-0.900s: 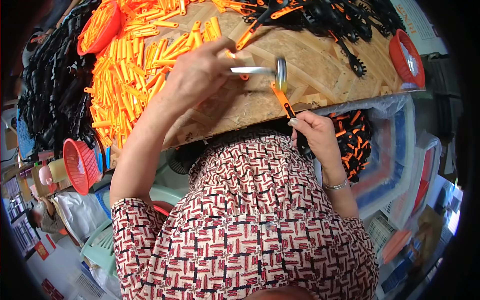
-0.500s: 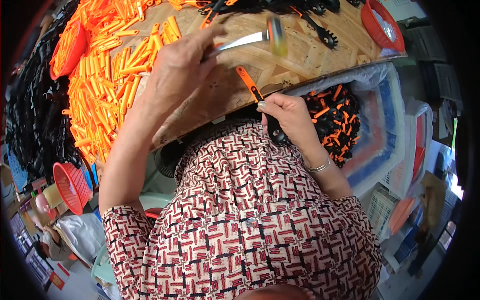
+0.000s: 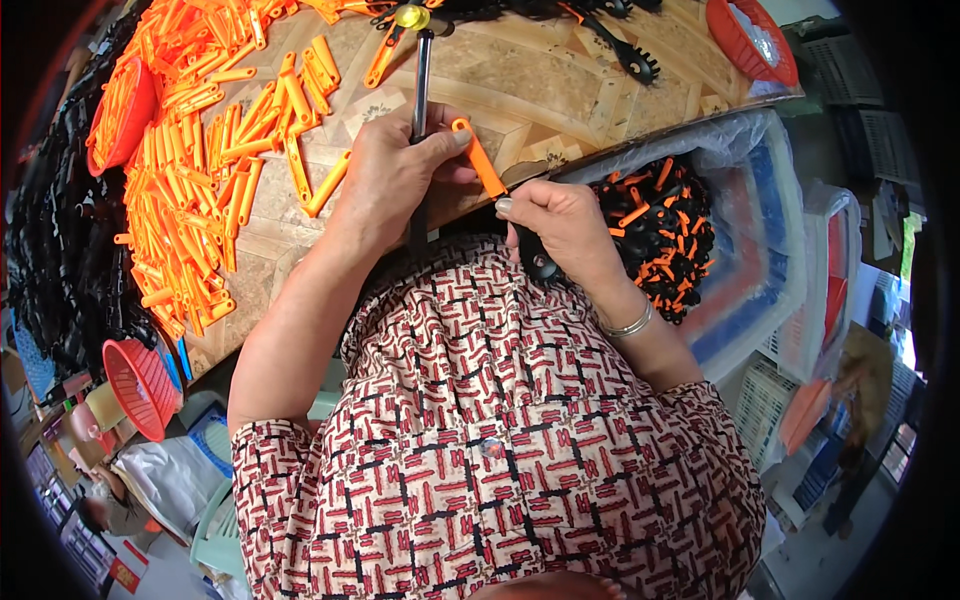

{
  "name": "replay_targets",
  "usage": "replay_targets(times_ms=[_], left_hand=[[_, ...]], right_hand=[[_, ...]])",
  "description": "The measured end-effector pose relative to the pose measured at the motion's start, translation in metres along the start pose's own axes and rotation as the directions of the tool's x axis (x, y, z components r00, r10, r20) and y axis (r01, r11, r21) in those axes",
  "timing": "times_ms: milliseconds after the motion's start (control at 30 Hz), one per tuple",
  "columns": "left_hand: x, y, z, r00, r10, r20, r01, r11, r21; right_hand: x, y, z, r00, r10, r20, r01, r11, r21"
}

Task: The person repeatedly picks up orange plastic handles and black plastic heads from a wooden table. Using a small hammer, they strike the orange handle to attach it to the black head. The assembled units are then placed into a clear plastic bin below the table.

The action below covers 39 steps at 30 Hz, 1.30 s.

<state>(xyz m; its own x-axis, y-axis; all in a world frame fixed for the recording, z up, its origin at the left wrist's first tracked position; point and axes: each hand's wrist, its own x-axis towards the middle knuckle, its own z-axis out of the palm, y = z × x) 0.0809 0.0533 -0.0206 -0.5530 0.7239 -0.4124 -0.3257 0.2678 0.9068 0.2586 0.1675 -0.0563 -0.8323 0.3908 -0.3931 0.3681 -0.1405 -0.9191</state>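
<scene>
My left hand (image 3: 390, 170) is closed around a hammer (image 3: 422, 85) with a shiny metal shaft, its black-and-yellow head pointing away from me. The thumb and fingers of that hand also touch the far end of an orange handle sleeve (image 3: 481, 160). This sleeve sits on the stem of a black kitchen utensil (image 3: 541, 266), held in my right hand (image 3: 565, 228) at the table's near edge. The utensil's head, with a hole in it, is partly hidden by my hand and shirt.
Loose orange handles (image 3: 190, 160) cover the left of the wooden-patterned table (image 3: 500, 75). Black utensils lie far left and at the back, including a pasta server (image 3: 635, 65). Red baskets (image 3: 752, 45) stand around. Right of my lap, a plastic-lined bin (image 3: 745, 240) holds black-and-orange utensils (image 3: 660, 240).
My left hand has moved right and toward me, and the hammer has swung upright. Its fingers now meet the orange sleeve, which covers more of the black stem. Some loose handles have shifted.
</scene>
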Motion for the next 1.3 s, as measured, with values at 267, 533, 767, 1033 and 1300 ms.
replay_targets(times_ms=[267, 533, 767, 1033, 1300], left_hand=[[-0.006, -0.009, 0.008, 0.99, 0.132, -0.042, -0.12, 0.968, 0.22], [-0.006, -0.007, 0.003, 0.986, 0.162, -0.037, -0.142, 0.935, 0.325], [-0.035, 0.001, -0.038, 0.966, 0.24, -0.092, -0.187, 0.902, 0.388], [-0.099, 0.012, -0.042, 0.829, 0.555, -0.076, -0.458, 0.749, 0.479], [-0.11, 0.018, -0.029, 0.941, 0.337, -0.016, -0.291, 0.835, 0.467]], right_hand=[[0.001, 0.009, 0.0, 0.999, -0.043, -0.001, 0.043, 0.999, 0.02], [0.004, -0.01, 0.002, 0.994, 0.083, -0.073, -0.085, 0.996, -0.029], [0.008, -0.01, -0.006, 0.997, 0.072, -0.036, -0.075, 0.994, -0.076], [0.005, -0.018, -0.005, 0.984, 0.177, 0.006, -0.177, 0.975, 0.138], [0.007, -0.013, -0.005, 0.994, 0.106, -0.027, -0.106, 0.994, 0.032]])
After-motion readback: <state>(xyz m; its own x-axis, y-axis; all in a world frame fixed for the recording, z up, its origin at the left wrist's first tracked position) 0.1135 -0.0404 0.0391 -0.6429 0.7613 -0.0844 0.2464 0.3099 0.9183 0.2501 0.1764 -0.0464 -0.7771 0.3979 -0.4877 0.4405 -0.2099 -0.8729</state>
